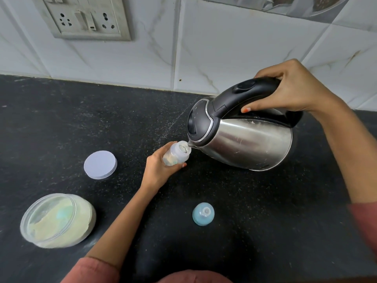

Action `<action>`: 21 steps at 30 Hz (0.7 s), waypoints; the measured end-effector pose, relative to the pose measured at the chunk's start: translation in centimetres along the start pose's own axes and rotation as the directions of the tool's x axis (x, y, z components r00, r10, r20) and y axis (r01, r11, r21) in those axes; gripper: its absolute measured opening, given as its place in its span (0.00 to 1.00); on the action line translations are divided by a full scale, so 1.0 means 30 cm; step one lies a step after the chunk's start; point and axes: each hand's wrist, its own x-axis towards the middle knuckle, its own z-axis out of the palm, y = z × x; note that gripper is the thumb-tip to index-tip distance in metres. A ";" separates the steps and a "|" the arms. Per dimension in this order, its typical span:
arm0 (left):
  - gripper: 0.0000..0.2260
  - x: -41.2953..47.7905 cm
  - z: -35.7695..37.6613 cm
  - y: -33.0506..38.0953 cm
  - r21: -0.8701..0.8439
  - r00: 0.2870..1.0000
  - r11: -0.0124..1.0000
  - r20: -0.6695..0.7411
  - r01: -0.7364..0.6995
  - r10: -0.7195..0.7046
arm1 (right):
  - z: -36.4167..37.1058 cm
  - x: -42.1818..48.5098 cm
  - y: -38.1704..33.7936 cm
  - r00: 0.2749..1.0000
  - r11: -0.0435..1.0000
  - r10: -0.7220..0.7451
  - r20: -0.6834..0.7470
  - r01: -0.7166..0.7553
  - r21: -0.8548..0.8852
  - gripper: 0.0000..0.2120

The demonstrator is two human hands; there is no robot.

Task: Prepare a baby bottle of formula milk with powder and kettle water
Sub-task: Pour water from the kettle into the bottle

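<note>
1. Head view, room: a wall (224, 48) of white marble-veined tiles rises behind a black speckled tabletop (81, 119). A grey socket plate (85, 17) with switches sits on the wall at upper left.
2. Head view, surface: pale dust or streaks mark the tabletop near the wall, left of the kettle (251, 139).
3. The left grip (159, 170) is clamped round the bottle (177, 155), fingers and thumb curled about its lower body. The bottle is clear, uncapped and tilted, its open mouth up and to the right. It is near the middle of the tabletop; whether its base touches the surface cannot be told.
4. The right grip (291, 88) is closed round the kettle's black handle (248, 88), fingers over the top and thumb beneath. The steel kettle is off the tabletop and tipped to the left, lid shut, with its spout (189, 144) right at the bottle's rim.
5. A flat pale round lid (100, 164) lies on the tabletop left of the bottle, apart from it.
6. An open clear jar (57, 219) of cream powder stands at lower left, near the front edge. A pale blue shape shows inside it, too blurred to name.
7. A blue teat cap (203, 213) stands on the tabletop below the bottle, between the two forearms.
8. Reddish sleeves (95, 270) cover both arms near the lower edge.
</note>
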 end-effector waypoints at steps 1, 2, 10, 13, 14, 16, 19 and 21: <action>0.28 0.002 0.000 -0.002 0.000 1.000 1.000 0.001 -0.002 0.002 | -0.002 0.002 -0.009 1.000 1.000 -0.004 0.003 0.004 -0.005 0.17; 0.28 0.004 0.000 -0.004 0.000 1.000 1.000 0.001 -0.001 0.001 | -0.004 0.005 -0.017 1.000 1.000 -0.008 0.007 0.008 -0.011 0.17; 0.28 0.014 0.009 -0.004 -0.021 1.000 1.000 -0.005 0.004 -0.005 | -0.015 0.022 -0.056 0.999 0.998 -0.010 0.039 0.012 -0.068 0.13; 0.27 0.016 0.010 0.001 -0.027 1.000 1.000 -0.006 0.006 -0.006 | -0.018 0.028 -0.069 0.999 0.995 -0.021 0.050 0.025 -0.095 0.15; 0.27 0.016 0.009 0.002 -0.027 1.000 1.000 -0.006 0.005 -0.005 | -0.019 0.029 -0.073 0.998 0.995 -0.025 0.049 0.029 -0.097 0.15; 0.27 0.016 0.009 0.003 -0.024 1.000 1.000 -0.005 0.001 -0.001 | -0.020 0.033 -0.078 0.998 0.994 -0.031 0.050 0.036 -0.101 0.16; 0.27 0.018 0.010 0.002 -0.023 1.000 1.000 -0.004 0.000 0.000 | -0.023 0.033 -0.083 0.998 0.994 -0.036 0.052 0.041 -0.099 0.17; 0.27 0.018 0.013 0.004 -0.027 1.000 1.000 -0.006 0.000 0.000 | -0.025 0.032 -0.084 0.998 0.995 -0.023 0.053 0.028 -0.097 0.17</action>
